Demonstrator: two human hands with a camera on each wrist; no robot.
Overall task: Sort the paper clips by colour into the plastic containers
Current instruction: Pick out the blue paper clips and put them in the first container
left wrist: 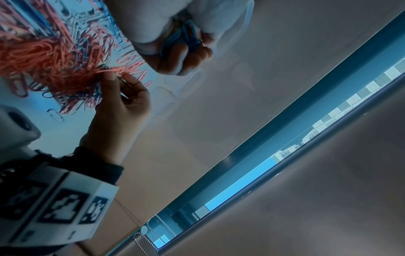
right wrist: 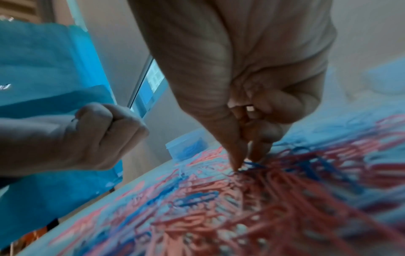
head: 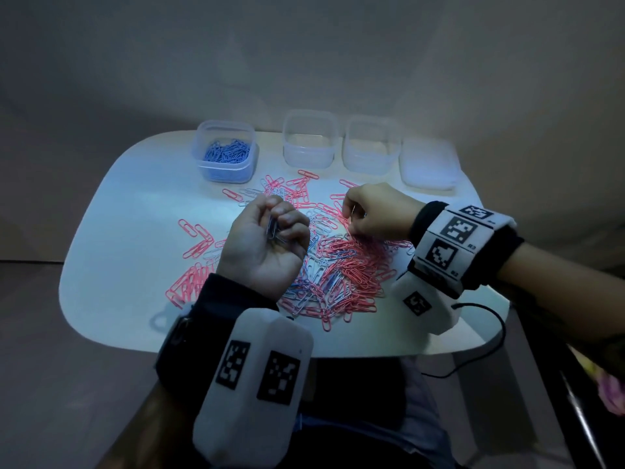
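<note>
A pile of pink, white and blue paper clips (head: 341, 265) covers the middle of the white table (head: 128, 238). My left hand (head: 275, 225) is raised palm-up over the pile's left part, fingers curled round a bunch of blue clips (left wrist: 188, 34). My right hand (head: 350, 221) reaches down onto the pile's far right side. Its thumb and forefinger (right wrist: 243, 159) pinch a blue clip (right wrist: 254, 164) that still lies among pink ones. A clear container (head: 225, 152) at the back left holds blue clips. Two clear containers (head: 309, 140) (head: 370, 145) beside it hold nothing.
A frosted stack of lids (head: 427, 164) lies at the back right, past the containers. A black cable (head: 487, 336) hangs off the table's right front edge. Loose pink clips (head: 196, 238) are strewn left of the pile. A wall stands close behind the table.
</note>
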